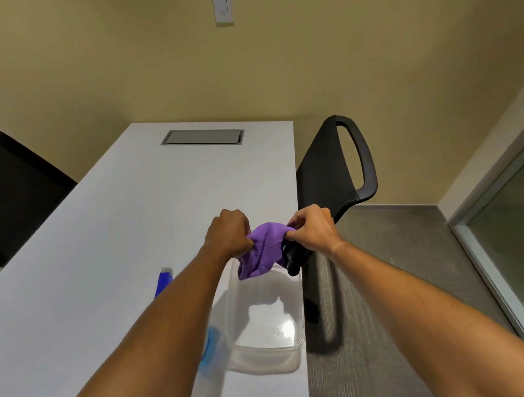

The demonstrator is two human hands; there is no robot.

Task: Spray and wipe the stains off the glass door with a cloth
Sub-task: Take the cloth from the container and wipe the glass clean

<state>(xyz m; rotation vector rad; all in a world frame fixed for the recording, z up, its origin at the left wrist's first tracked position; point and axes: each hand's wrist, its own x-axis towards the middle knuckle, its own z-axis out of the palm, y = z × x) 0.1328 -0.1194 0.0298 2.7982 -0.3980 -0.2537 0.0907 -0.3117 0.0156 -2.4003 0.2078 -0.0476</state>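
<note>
Gripping purple cloth (263, 250) with both hands, left hand (228, 231) and right hand (314, 227) fingers clenching opposite ends, bunching it above clear plastic container (268, 322) sitting on white desk (104, 271).

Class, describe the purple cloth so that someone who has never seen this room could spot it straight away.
Start at the long white table between two black chairs. Near its right edge sits a clear plastic container; above it the left hand and right hand grip a bunched cloth. It is the only purple thing here.
</note>
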